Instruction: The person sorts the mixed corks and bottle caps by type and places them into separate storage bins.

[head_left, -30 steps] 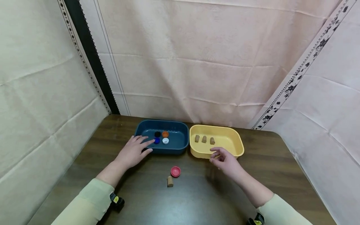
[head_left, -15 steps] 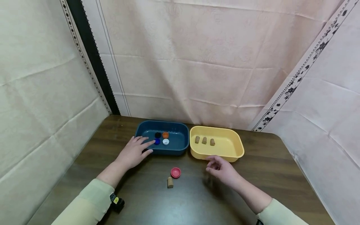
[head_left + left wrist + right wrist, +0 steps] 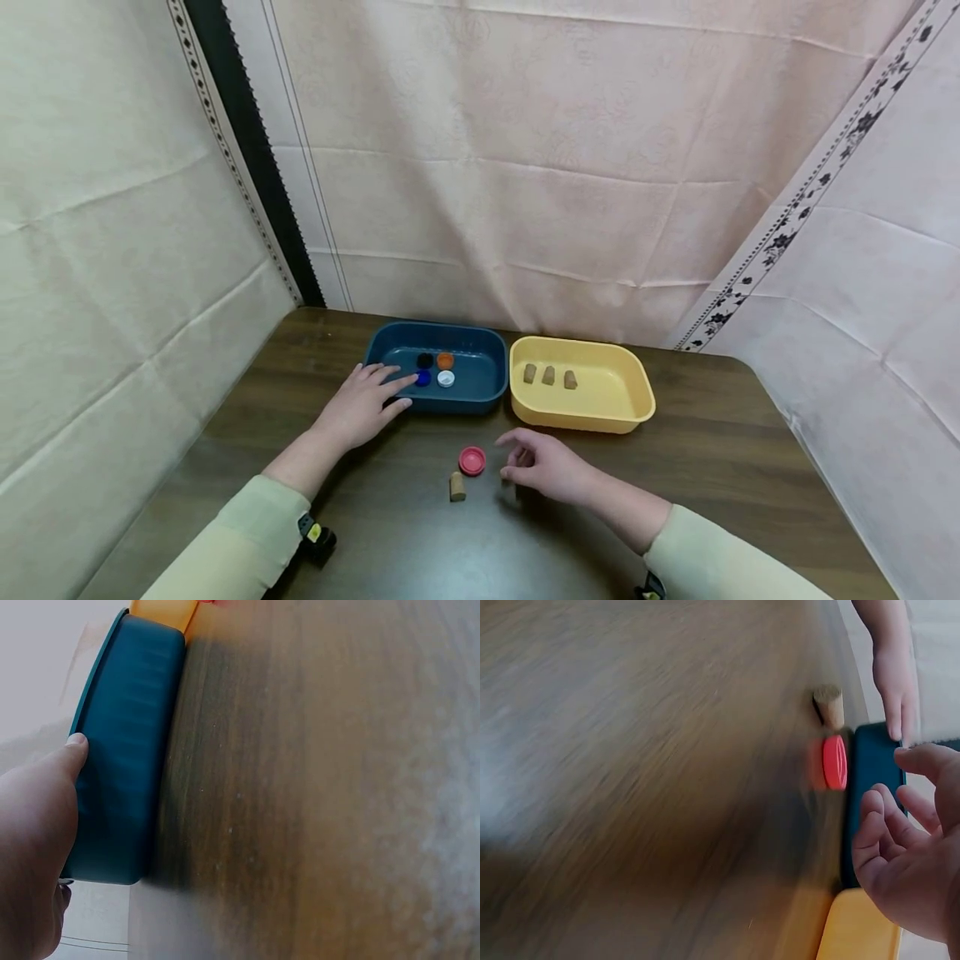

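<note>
My left hand (image 3: 358, 407) lies with spread fingers over the near left rim of the dark blue tray (image 3: 483, 367). In the left wrist view its thumb (image 3: 76, 742) touches the rim. Inside sit several bottle caps: a black cap (image 3: 424, 361), an orange cap (image 3: 446, 361), a blue cap (image 3: 423, 378) by my index fingertip, and a white cap (image 3: 446, 378). Over the table, right of a red bottle cap (image 3: 472, 461), hovers my right hand (image 3: 551, 467), fingers loosely bent and holding nothing. A cork (image 3: 457, 487) stands just in front of the red cap.
To the right of the blue tray, nearly touching it, is a yellow tray (image 3: 611, 392). Three corks (image 3: 549, 376) are lined up in it. Behind the wooden table (image 3: 690, 433) and along its sides hang pale cloths (image 3: 480, 200).
My right hand has come away from the yellow tray's front rim, moving left and nearer to me, towards the red cap. The left hand stays on the blue tray.
</note>
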Demonstrator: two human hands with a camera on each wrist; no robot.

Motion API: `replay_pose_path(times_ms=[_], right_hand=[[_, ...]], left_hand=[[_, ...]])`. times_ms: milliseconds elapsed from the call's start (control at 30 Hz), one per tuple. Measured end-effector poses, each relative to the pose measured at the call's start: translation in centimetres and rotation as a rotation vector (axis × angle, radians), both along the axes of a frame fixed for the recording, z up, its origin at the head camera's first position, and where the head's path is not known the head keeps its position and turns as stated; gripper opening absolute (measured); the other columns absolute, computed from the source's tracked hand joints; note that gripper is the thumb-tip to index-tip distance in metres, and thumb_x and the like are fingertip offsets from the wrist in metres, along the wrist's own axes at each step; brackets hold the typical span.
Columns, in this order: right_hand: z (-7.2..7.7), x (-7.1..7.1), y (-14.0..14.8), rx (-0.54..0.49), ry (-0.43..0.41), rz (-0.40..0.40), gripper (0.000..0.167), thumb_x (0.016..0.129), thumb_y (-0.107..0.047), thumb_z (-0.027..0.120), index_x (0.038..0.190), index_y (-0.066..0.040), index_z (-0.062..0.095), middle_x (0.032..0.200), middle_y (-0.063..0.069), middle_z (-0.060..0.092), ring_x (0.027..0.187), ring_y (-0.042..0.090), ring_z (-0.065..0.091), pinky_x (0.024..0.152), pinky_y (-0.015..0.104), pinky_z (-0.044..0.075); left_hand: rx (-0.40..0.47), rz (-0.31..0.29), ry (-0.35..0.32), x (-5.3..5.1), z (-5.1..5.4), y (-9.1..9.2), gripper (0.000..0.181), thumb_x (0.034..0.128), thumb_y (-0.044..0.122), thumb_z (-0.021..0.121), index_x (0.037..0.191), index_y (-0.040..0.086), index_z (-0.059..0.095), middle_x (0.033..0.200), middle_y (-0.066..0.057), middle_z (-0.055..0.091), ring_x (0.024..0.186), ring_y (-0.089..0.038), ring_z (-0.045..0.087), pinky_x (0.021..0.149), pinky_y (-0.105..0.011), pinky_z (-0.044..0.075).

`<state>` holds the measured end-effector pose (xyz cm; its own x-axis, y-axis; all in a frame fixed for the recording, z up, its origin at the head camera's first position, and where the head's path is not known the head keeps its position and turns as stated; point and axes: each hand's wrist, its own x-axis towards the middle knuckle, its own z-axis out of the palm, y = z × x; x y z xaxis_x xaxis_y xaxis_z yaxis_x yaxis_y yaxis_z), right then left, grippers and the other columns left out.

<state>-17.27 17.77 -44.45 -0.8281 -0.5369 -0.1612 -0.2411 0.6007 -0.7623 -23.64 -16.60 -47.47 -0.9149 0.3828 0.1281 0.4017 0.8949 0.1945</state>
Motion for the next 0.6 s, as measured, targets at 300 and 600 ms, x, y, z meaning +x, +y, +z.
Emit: replay_pose_path(times_ms=[300, 600], right_hand=[[-0.3, 0.0, -4.0, 0.033, -0.057, 0.055, 0.035, 0.09, -0.025, 0.075, 0.122, -0.018, 0.063, 0.088, -0.004, 0.063, 0.079, 0.015, 0.058, 0.067, 0.028, 0.05], [-1.4, -0.1, -6.0, 0.151, -0.003, 0.12, 0.037, 0.089, -0.035, 0.076, 0.12, -0.019, 0.064, 0.081, -0.008, 0.063, 0.071, 0.009, 0.058, 0.065, 0.026, 0.049]], left_hand=[[0.002, 0.002, -0.011, 0.1, 0.2, 0.0, 0.052, 0.1015, 0.054, 0.046, 0.15, 0.034, 0.044, 0.152, -0.01, 0.044, 0.143, -0.037, 0.032, 0.118, -0.06, 0.014], [0.009, -0.001, -0.007, 0.1, 0.3, 0.0, 0.052, 0.1018, 0.054, 0.045, 0.15, 0.034, 0.045, 0.152, -0.01, 0.044, 0.143, -0.037, 0.032, 0.118, -0.06, 0.014]])
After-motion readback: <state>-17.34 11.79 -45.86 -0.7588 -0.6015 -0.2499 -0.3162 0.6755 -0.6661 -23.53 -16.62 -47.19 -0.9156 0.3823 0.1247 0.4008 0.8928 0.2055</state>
